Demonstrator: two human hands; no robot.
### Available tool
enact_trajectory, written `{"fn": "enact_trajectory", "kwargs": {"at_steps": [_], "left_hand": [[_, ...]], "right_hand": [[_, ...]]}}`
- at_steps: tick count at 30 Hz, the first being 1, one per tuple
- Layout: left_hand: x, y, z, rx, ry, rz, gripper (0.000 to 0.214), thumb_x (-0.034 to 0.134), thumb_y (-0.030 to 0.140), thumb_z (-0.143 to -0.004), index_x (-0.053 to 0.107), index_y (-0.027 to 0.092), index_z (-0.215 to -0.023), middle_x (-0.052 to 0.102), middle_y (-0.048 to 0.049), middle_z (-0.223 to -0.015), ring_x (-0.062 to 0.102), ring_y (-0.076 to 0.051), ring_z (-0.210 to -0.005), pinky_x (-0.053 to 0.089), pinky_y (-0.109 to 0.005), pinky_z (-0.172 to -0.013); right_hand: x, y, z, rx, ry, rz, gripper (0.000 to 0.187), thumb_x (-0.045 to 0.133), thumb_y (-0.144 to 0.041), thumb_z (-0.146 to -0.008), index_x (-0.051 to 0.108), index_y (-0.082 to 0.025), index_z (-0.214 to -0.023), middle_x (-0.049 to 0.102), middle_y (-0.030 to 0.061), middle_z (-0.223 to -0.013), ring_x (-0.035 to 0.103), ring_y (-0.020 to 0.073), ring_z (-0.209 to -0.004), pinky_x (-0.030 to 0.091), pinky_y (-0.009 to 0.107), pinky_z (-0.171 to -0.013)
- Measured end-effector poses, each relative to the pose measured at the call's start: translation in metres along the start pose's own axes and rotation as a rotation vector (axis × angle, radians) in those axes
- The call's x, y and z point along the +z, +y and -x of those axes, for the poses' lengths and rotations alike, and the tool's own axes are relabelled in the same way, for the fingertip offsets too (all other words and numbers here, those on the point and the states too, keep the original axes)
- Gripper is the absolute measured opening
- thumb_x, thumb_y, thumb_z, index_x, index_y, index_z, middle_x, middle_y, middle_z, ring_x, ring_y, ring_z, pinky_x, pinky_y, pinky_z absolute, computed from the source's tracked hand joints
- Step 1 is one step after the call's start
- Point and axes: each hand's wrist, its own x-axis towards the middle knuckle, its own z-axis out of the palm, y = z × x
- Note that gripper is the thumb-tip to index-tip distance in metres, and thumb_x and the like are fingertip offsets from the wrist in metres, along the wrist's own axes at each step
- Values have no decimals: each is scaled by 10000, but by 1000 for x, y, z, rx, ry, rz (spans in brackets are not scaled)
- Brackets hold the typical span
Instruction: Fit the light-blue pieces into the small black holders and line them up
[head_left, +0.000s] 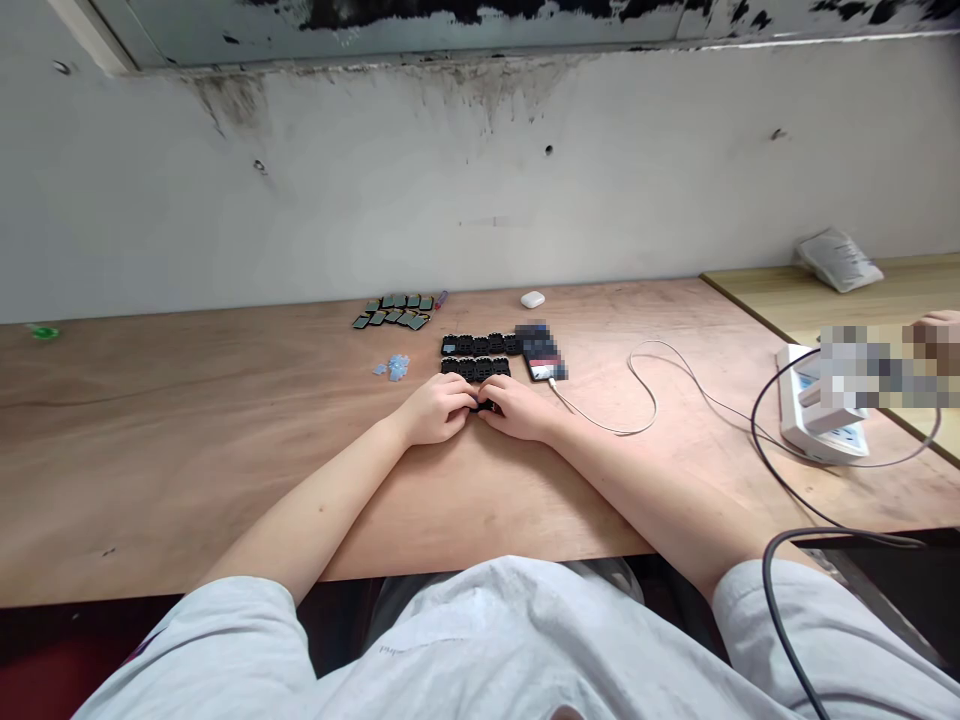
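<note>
Together, left hand (436, 410) and right hand (517, 408) clasp a black part (487, 405); wooden tabletop (225, 420) meets stained wall (390, 190).

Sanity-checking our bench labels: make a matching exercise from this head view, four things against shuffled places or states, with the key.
Things
1. light-blue pieces
2. smartphone
3. small black part
4. white earbud case

Places or states
A. between the fingers of the left hand and right hand
B. near the wall, touching nothing but the table
C. loosely heaped, left of the rows of black parts
D. plugged into a white cable

Pairs: 1-C, 2-D, 3-A, 4-B
</note>
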Motion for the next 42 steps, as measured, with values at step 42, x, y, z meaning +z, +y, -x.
{"fn": "enact_trajectory", "kwargs": {"at_steps": [42], "left_hand": [[3,-9,1,-87,-79,26,238,607,280,-965,772,273,-1136,723,-81,-1221,636,-264,-1132,516,-451,-986]], "right_hand": [[2,3,2,29,33,-15,163,657,-147,-920,660,-192,-1078,643,105,-1135,621,250,-1047,540,396,-943]]}}
